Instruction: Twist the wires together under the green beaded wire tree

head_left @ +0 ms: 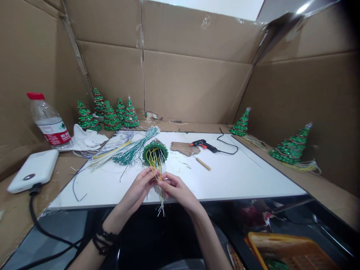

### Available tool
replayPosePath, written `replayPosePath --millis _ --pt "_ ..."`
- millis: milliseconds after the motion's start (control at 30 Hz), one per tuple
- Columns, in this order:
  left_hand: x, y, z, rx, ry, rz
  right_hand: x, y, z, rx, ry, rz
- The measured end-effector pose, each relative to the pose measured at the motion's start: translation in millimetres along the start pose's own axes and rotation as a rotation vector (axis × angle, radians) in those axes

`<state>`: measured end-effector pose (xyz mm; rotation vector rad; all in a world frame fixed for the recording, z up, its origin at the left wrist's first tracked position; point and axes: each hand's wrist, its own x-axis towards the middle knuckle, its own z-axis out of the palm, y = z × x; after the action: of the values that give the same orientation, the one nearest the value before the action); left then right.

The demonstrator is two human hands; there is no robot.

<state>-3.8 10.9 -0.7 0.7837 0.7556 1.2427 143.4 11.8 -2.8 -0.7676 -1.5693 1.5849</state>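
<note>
A small green Christmas tree [145, 154] lies on its side on the white board, its hollow base facing me. Yellow, white and green wires [152, 159] come out of that base toward my hands. My left hand [144, 183] pinches the wires from the left, just in front of the base. On the other side my right hand [174, 187] has its thumb and fingers closed on the same bundle, touching or nearly touching the left fingertips. The loose wire ends hang below both hands, past the board's front edge.
Bundles of green and white wires [131, 150] lie left of the tree. Behind it are a glue gun [206, 145], a cardboard scrap [182, 148] and a wooden-handled tool [203, 163]. Other trees [111, 117] stand at the back left. A bottle [52, 125] and power bank [34, 170] are left.
</note>
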Motion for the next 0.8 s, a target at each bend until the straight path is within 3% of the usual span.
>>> replayPosePath --millis 467,800 --pt "-1.9 3.7 4.2 0.032 -0.005 -0.024 -3.5 0.0 -1.3 0.085 -0.092 -0.003" --pt "-1.1 2.5 1.5 0.067 -0.039 -0.016 -1.8 2.4 -2.8 0.125 -0.073 -0.001"
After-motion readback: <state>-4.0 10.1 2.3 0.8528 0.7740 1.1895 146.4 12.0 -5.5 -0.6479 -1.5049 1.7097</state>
